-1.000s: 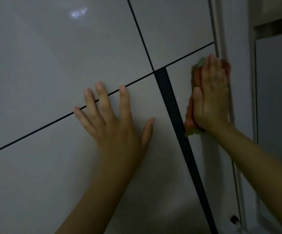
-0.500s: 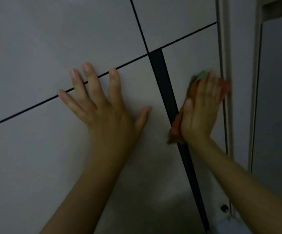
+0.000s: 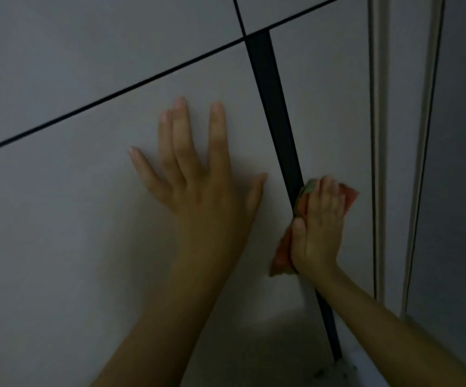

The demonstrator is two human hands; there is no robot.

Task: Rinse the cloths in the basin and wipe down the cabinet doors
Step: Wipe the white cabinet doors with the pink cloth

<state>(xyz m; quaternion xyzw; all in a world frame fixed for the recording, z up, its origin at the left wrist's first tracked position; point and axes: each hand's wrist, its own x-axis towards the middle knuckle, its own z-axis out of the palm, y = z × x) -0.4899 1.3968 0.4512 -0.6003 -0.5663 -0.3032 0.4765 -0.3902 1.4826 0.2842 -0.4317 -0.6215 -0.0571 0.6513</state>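
Note:
Glossy pale cabinet doors (image 3: 86, 247) fill the view, split by thin dark seams and one wide black vertical strip (image 3: 276, 115). My left hand (image 3: 206, 185) lies flat on the lower left door, fingers spread and straight. My right hand (image 3: 319, 227) presses an orange cloth with a green edge (image 3: 282, 252) against the narrow lower right door, right beside the black strip. Its fingers lie flat over the cloth, which sticks out above the fingertips and below the palm. No basin is in view.
A pale vertical frame moulding (image 3: 378, 135) runs down to the right of the narrow door. Beyond it is a darker grey panel (image 3: 463, 191). A light floor or ledge corner (image 3: 360, 364) shows at the bottom right.
My right hand slid the cloth down the narrow door, from near the upper seam to well below it. My left hand moved down off the horizontal seam onto the lower door.

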